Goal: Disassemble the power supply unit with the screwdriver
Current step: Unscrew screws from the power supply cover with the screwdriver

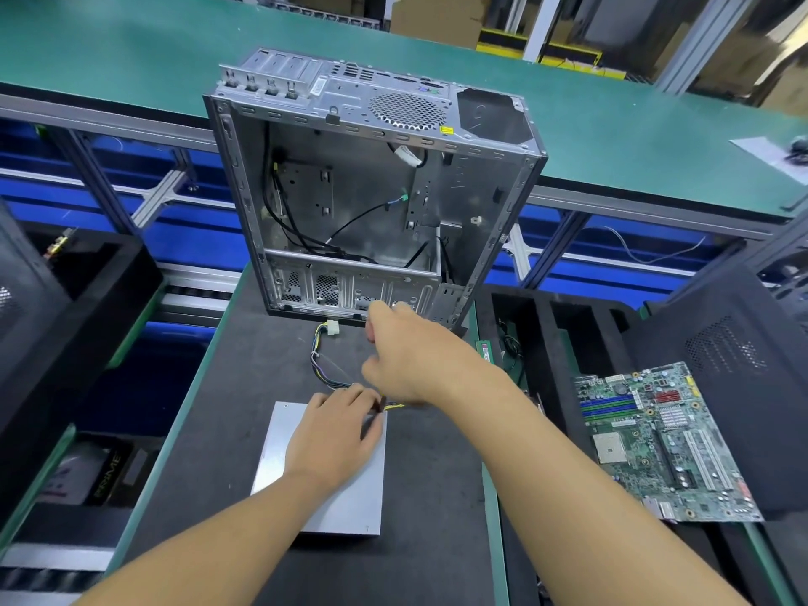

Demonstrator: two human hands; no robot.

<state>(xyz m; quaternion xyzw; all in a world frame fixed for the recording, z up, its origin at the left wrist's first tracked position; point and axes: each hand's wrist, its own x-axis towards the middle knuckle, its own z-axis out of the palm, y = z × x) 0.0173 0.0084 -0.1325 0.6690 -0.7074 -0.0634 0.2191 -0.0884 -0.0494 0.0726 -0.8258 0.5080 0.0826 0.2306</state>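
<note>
Power supply unit (280, 448): a plain silver box is laid flat on the dark surface (245, 387). Its middle and far right corner are covered by a hand and forearm, so no screws or seams can be made out there.

Left hand (334, 435): it is laid palm-down on top of the power supply unit. The fingers (350, 398) are straight and slightly spread, reaching the unit's far edge where the wires leave it. Nothing is gripped.

Right hand (406, 360): it is held above the surface just beyond the unit's far edge and is badly blurred. The fingers are seen curled inward, but it cannot be told whether anything is held.

Cable bundle (315, 360): it is partly hidden under both hands at the unit's far edge, then looped away from the unit to a white connector (332, 329) lying on the surface.

Computer case (371, 190): it is stood upright beyond the unit with its open side turned to the viewer and loose black wires inside. Its lower edge is partly hidden behind the right hand.

Motherboard (656, 439): it is propped well to the right of the unit, off the surface.
</note>
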